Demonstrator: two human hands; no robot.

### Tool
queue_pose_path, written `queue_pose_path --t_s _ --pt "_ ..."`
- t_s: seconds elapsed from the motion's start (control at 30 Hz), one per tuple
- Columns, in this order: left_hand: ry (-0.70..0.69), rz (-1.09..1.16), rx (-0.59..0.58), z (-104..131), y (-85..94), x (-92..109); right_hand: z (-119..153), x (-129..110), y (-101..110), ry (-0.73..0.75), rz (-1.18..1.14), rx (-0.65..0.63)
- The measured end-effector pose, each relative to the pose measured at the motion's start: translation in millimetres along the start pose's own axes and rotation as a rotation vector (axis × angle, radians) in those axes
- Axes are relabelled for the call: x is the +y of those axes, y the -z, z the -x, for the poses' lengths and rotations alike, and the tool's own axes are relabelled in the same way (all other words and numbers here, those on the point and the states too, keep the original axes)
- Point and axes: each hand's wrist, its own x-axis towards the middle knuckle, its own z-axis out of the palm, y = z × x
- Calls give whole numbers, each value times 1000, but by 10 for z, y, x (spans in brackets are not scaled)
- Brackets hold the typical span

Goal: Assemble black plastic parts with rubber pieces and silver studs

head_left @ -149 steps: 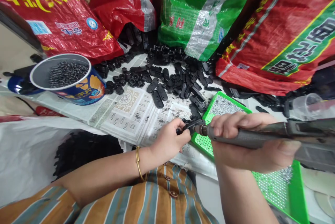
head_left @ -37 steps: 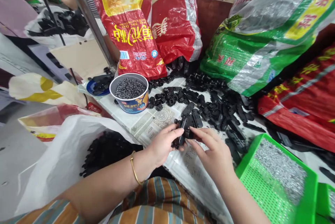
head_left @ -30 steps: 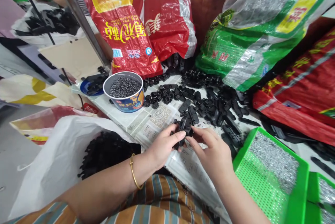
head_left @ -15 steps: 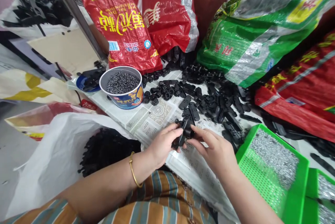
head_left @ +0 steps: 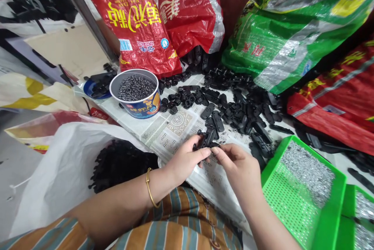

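My left hand is closed around a black plastic part, held just above the near edge of the table. The thumb lies along the part's lower end. My right hand meets it from the right, thumb and forefinger pinched at that same end on a small dark piece. Fingers hide most of this piece, so its shape is unclear. Just beyond the hands lie flat oblong black parts and a spread heap of black plastic parts.
A tub of small dark pieces stands left. Green baskets of shiny metal pieces stand right. Red sacks and a green sack line the back. A white sack of black parts gapes at lower left.
The black part has turned in my left hand, and its round end no longer shows. My right hand has shifted slightly left and closed its fingertips against the part's lower end.
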Motion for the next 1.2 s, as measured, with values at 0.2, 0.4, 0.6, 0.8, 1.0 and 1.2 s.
queue_pose_path --t_s 0.2,0.4,0.6,0.8,1.0,1.2 --pt "58 101 35 25 -7 -18 -17 8 68 185 146 -13" --pt "143 202 -5 19 18 -12 -54 130 172 627 220 -88" --pt "106 167 16 26 4 14 -73 189 128 678 312 27" --pt "102 144 12 30 9 -8 -90 161 131 720 342 50" --pt "21 28 15 51 10 -31 -60 152 95 731 395 154" --pt "38 46 25 64 3 -48 -19 138 37 660 359 189"
